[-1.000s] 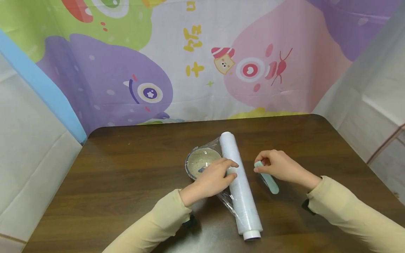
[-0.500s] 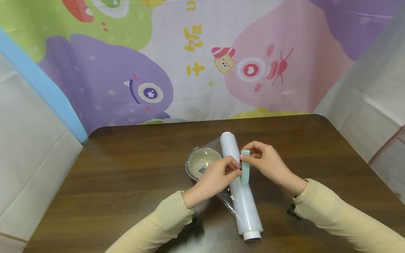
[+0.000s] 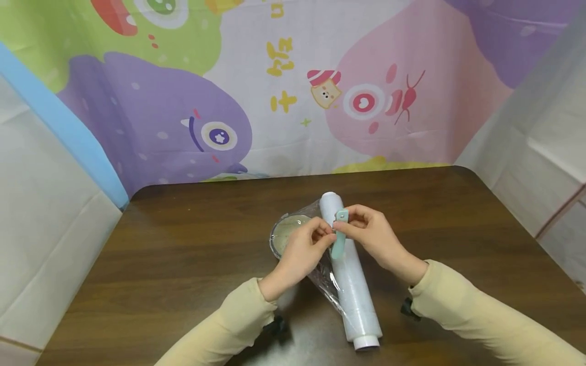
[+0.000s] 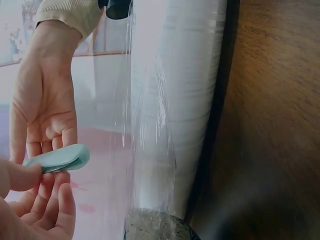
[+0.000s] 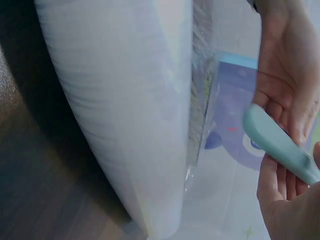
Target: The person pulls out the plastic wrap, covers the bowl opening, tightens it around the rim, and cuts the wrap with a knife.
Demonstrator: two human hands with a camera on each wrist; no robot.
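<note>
A mint-green folding knife, with a rivet near its upper end, is held above the cling film roll. My right hand pinches the knife's upper part between thumb and fingers. Thumb and fingertips of my left hand pinch at its left edge. A slot runs along the handle in the left wrist view; no blade plainly shows. Left of the roll, partly behind my left hand, stands a speckled bowl with a dark rim. Clear cling film stretches from the roll over the bowl.
The dark wooden table carries the roll and bowl near its middle. A cartoon-printed cloth hangs behind the far edge. Pale sheets close in both sides.
My right hand has carried the knife leftward from beside the roll to above it. My left fingers, earlier resting on the roll, have come up to the knife's edge.
</note>
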